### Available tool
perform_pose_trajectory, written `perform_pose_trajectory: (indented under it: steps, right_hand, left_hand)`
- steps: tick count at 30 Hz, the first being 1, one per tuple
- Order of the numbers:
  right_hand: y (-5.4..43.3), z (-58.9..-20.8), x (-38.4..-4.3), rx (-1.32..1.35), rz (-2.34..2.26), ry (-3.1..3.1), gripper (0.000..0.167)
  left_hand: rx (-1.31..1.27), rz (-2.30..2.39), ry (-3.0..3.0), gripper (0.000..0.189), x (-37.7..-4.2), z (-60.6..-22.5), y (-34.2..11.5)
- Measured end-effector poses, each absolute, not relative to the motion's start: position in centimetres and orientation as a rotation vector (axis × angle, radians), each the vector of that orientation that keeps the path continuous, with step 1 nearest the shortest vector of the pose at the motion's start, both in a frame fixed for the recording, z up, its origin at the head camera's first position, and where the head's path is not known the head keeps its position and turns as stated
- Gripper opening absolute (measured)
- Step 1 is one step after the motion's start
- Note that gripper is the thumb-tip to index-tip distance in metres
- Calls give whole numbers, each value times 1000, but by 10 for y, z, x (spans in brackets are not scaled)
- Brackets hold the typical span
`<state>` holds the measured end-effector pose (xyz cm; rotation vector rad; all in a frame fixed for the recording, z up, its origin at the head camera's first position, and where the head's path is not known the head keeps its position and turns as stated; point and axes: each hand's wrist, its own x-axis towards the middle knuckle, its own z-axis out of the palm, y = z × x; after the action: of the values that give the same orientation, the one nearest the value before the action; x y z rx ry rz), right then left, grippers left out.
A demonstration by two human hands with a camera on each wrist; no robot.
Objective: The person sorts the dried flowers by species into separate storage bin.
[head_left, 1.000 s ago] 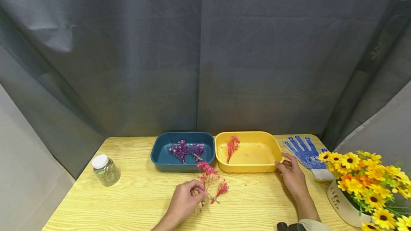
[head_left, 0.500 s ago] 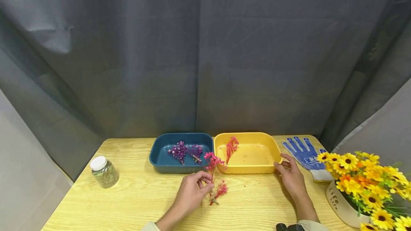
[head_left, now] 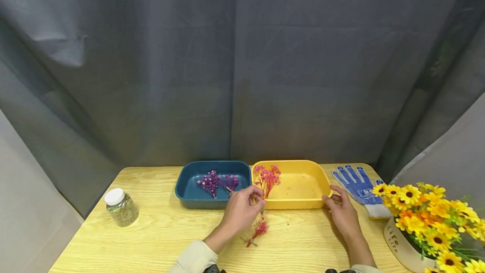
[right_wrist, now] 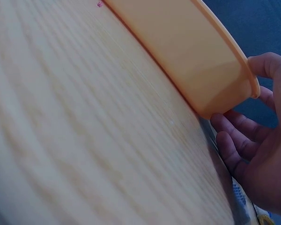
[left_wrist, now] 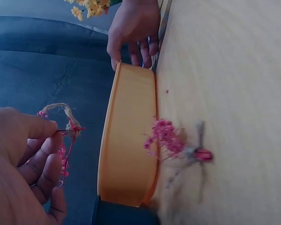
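My left hand [head_left: 242,210] pinches the tied stem end of a pink dried flower sprig [left_wrist: 74,129] between thumb and fingers. In the head view its blossoms overlap the left end of the yellow tray [head_left: 303,203], beside a pink sprig [head_left: 274,176] lying inside. Another pink sprig [head_left: 260,227], tied with twine, lies on the table below the left hand. My right hand [head_left: 344,216] holds the yellow tray's front right corner, thumb at the rim and fingers against the side wall, as the right wrist view shows.
Against the yellow tray stands a dark blue tray [head_left: 197,203] with purple dried sprigs [head_left: 209,182]. A white-lidded jar [head_left: 122,207] is at the left. To the right are a blue-and-white glove [head_left: 358,184] and a pot [head_left: 405,243] of yellow flowers [head_left: 428,214]. A grey curtain [head_left: 242,66] hangs behind.
My left hand has lifted the pink sprig off the table area and carried it forward and right to the yellow tray. My right hand has stayed at the tray's corner.
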<state>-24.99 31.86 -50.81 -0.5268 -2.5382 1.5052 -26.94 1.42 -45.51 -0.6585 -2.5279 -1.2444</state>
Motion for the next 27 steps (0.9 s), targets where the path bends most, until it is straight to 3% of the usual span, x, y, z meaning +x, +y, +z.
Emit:
perform_pose_trajectory:
  steps: [10,27]
  right_hand:
    - [321,-509,-252,-537,1464,-2533,64]
    - [318,-512,-251,-520,1483,-2517,63]
  left_hand:
    - [-565,-1164,-2574,8,-296,-447,39]
    - [-507,-1052,-2604,9,-310,-471,47]
